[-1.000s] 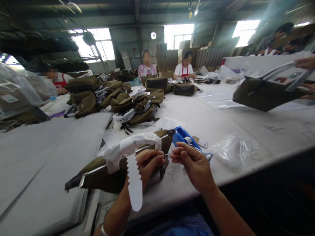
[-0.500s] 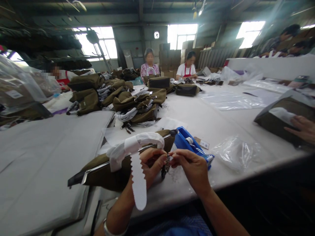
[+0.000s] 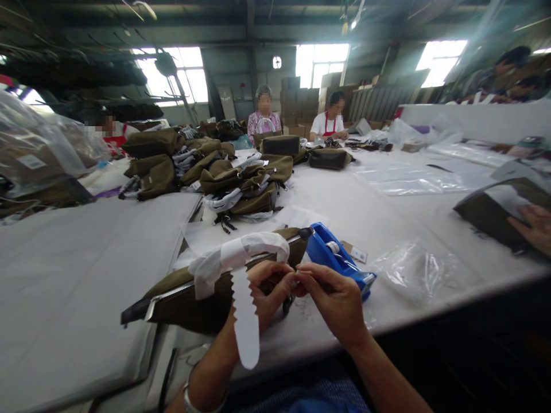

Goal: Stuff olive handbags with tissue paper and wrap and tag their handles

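Two hands nearly meeting, one small piece point(image 3: 295, 279) between them. Our left hand point(image 3: 267, 295) has thumb and forefinger pinched on it; our right hand point(image 3: 342, 301) looks pinched on it from the other side. Fingers cover most of it, so we can't tell its shape or what it joins to. Dark bit point(image 3: 288, 304) hangs just below the left fingertips; can't tell if it's the same part.

Bag point(image 3: 185, 312) lies at a slant on the table point(image 3: 314, 189), zip point(image 3: 172, 293) facing up, small piece off its near side toward the right end. Wrapped handle point(image 3: 235, 248) arches above our left hand, toothed strip point(image 3: 247, 330) dangling in front of the left forearm.

For a clean job, we'd let the left be the clamp and the right do the fine moves, short and light. Better not to tug against the bag; it would likely shift. Strip could swing into the pinch, so we'd tilt the left wrist clear. Blue dispenser point(image 3: 331, 252) sits just beyond our right hand: elbow low, no wide sweeps. Working low over the table means a dropped piece should be easy to find.
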`<action>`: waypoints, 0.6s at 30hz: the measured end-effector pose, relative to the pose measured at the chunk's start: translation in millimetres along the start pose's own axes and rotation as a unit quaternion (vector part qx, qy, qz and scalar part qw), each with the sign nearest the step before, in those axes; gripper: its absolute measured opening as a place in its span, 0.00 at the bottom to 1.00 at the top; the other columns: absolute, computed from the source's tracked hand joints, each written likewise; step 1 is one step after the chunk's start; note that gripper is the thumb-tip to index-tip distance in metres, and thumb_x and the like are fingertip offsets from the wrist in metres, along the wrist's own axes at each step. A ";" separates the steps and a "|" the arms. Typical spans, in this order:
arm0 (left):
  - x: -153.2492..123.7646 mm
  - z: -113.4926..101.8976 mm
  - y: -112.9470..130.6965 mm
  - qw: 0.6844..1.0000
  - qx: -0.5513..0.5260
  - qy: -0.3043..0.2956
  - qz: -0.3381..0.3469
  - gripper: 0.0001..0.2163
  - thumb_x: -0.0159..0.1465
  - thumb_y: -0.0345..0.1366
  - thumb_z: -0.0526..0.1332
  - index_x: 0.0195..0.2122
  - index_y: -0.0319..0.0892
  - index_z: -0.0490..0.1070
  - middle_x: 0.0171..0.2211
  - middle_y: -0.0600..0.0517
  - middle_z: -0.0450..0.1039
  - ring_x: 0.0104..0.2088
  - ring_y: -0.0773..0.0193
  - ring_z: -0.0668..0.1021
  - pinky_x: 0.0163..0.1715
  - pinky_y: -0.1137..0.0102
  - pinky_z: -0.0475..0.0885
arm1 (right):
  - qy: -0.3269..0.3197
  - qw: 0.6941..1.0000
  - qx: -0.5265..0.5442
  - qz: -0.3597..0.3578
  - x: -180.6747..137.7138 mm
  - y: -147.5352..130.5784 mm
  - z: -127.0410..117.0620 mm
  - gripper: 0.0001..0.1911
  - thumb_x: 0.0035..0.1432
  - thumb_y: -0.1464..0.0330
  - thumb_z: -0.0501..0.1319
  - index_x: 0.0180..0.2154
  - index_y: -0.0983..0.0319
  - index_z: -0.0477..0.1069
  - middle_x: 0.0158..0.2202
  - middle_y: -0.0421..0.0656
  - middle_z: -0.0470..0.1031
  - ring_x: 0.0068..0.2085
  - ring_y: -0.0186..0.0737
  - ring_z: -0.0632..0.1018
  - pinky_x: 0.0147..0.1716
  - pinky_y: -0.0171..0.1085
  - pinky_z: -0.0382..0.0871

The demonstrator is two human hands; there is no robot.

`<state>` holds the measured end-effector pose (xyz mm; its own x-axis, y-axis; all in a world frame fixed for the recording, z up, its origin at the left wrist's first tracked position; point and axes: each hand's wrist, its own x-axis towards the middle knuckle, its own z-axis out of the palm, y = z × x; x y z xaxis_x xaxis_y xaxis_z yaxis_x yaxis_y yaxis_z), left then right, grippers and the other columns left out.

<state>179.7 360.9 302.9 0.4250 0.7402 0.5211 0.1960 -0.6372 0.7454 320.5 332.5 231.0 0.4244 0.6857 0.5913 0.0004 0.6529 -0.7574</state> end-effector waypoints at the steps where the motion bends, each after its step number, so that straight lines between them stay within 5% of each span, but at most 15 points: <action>1: 0.0 -0.1 0.2 1.000 0.004 0.000 -0.001 0.04 0.64 0.36 0.67 0.33 0.44 0.78 0.27 0.53 0.80 0.26 0.63 0.81 0.28 0.72 0.77 | 0.000 1.000 0.005 0.001 0.2 -0.5 0.4 0.07 0.60 0.65 0.70 0.40 0.58 0.81 0.31 0.40 0.83 0.28 0.38 0.83 0.30 0.32 0.82; 10: -1.8 -2.0 -0.8 0.998 0.058 0.004 -0.006 0.05 0.64 0.38 0.66 0.34 0.45 0.79 0.30 0.52 0.81 0.29 0.62 0.81 0.30 0.71 0.75 | 0.005 1.000 -0.017 -0.017 0.5 -1.9 -0.6 0.05 0.60 0.65 0.70 0.38 0.58 0.81 0.28 0.40 0.81 0.26 0.39 0.82 0.27 0.33 0.80; 18: -0.8 -3.8 -3.9 0.998 0.054 0.019 0.001 0.05 0.63 0.39 0.67 0.34 0.44 0.79 0.30 0.51 0.80 0.29 0.62 0.79 0.31 0.71 0.73 | 0.027 0.984 -0.112 -0.136 -3.9 -0.2 2.3 0.07 0.61 0.71 0.68 0.40 0.54 0.82 0.38 0.40 0.84 0.34 0.40 0.84 0.38 0.35 0.80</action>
<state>175.3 363.6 301.2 0.3914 0.7455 0.5396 0.2900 -0.6563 0.6965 316.7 330.4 229.4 0.4282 0.4729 0.7701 0.3176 0.7190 -0.6182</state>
